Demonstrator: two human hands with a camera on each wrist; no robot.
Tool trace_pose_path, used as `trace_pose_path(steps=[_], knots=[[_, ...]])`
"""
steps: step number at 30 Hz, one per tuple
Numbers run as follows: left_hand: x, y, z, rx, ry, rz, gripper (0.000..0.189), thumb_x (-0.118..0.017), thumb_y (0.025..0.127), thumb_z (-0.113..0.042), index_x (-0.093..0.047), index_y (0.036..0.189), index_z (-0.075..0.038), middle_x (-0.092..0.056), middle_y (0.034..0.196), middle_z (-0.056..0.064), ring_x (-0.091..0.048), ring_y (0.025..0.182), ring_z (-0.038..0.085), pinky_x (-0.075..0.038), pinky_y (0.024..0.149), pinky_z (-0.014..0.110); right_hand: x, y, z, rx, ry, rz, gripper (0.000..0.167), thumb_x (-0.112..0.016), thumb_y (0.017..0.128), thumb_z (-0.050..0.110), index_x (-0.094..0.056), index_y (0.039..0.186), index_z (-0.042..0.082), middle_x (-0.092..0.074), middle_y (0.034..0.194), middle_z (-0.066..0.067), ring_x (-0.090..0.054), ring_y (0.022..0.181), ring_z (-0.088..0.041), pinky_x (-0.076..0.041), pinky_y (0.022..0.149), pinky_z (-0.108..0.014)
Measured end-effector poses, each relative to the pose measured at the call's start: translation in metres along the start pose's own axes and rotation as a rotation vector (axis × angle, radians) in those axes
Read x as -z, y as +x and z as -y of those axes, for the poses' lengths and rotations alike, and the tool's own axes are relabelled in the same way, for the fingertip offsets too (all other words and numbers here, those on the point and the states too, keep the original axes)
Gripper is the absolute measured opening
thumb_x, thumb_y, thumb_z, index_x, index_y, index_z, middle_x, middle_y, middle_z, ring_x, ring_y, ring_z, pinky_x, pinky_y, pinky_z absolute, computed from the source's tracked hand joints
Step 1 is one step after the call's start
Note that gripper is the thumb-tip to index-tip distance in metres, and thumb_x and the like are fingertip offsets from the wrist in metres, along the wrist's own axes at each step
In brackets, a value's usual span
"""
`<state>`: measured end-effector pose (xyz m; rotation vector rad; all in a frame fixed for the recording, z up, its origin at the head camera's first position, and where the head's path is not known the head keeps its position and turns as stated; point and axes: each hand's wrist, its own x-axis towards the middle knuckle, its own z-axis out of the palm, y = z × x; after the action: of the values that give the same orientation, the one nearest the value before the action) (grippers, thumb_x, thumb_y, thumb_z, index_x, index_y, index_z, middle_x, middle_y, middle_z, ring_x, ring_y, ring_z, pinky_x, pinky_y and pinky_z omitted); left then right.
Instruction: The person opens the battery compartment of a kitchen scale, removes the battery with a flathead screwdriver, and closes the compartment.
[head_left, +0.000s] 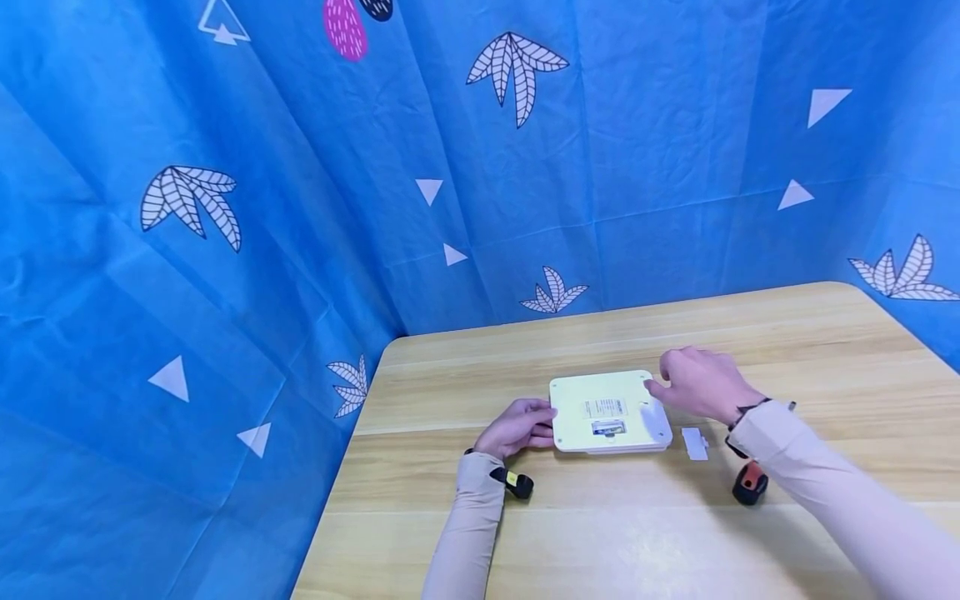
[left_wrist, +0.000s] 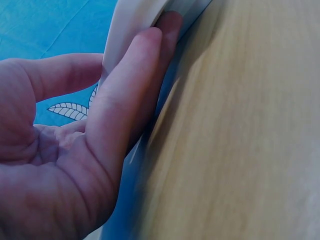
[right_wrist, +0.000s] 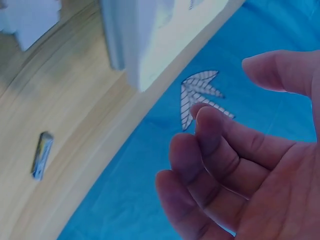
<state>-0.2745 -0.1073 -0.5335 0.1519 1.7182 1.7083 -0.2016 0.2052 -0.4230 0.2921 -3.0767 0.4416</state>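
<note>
A flat white rectangular device [head_left: 577,389] lies back side up on the table, with a printed label [head_left: 604,407] and an uncovered battery compartment in which a battery [head_left: 608,428] seems to sit. My left hand [head_left: 517,428] grips its left edge; in the left wrist view the thumb is on one face and the fingers [left_wrist: 145,55] curl under the other. Above the device's right edge hovers my right hand [head_left: 703,385], fingers loosely bent, holding nothing. A small white battery cover [head_left: 695,443] lies to the device's right. In the right wrist view a loose battery [right_wrist: 42,156] rests on the table.
The wooden table [head_left: 585,525] has rounded far corners. Behind it and on the left hangs a blue patterned curtain [head_left: 510,183]. Wrist straps with small dark camera units [head_left: 750,483] sit on both forearms.
</note>
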Motion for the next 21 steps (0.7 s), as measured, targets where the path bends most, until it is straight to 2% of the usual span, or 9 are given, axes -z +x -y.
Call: trace_pose_path(steps=[5,10,17,21], knots=[[0.001,0.0,0.0,0.002,-0.002,0.001,0.039,-0.056,0.106,-0.01,-0.049,0.139,0.009,-0.069,0.104,0.009,-0.072,0.081,0.014,-0.067,0.086,0.031,-0.003,0.003,0.016,0.032,-0.008,0.001,0.045,-0.069,0.094,0.038,-0.047,0.06,0.018,-0.029,0.057,0.006,-0.036,0.052,-0.012,-0.023,0.047,-0.025],[0.001,0.001,0.002,0.003,-0.003,-0.005,0.037,-0.055,0.106,-0.011,-0.05,0.137,0.009,-0.068,0.103,0.009,-0.072,0.081,0.014,-0.068,0.086,0.031,-0.009,0.005,0.03,0.055,-0.018,0.017,0.048,-0.07,0.093,0.04,-0.045,0.059,0.019,-0.03,0.056,0.007,-0.036,0.051,-0.012,-0.024,0.046,-0.025],[0.001,0.001,0.002,0.008,0.009,-0.005,0.04,-0.056,0.106,-0.011,-0.048,0.14,0.009,-0.068,0.102,0.008,-0.072,0.081,0.013,-0.068,0.084,0.029,-0.02,0.005,0.043,0.089,-0.02,0.032,0.054,-0.072,0.093,0.039,-0.035,0.057,0.021,-0.026,0.055,0.008,-0.029,0.05,-0.009,-0.022,0.046,-0.024],[0.001,0.002,0.002,0.008,0.011,-0.004,0.042,-0.056,0.106,-0.011,-0.047,0.141,0.009,-0.068,0.103,0.008,-0.072,0.081,0.013,-0.067,0.084,0.029,-0.026,0.007,0.049,0.087,-0.044,0.066,0.049,-0.072,0.093,0.041,-0.042,0.06,0.019,-0.031,0.056,0.006,-0.035,0.052,-0.011,-0.027,0.045,-0.025]])
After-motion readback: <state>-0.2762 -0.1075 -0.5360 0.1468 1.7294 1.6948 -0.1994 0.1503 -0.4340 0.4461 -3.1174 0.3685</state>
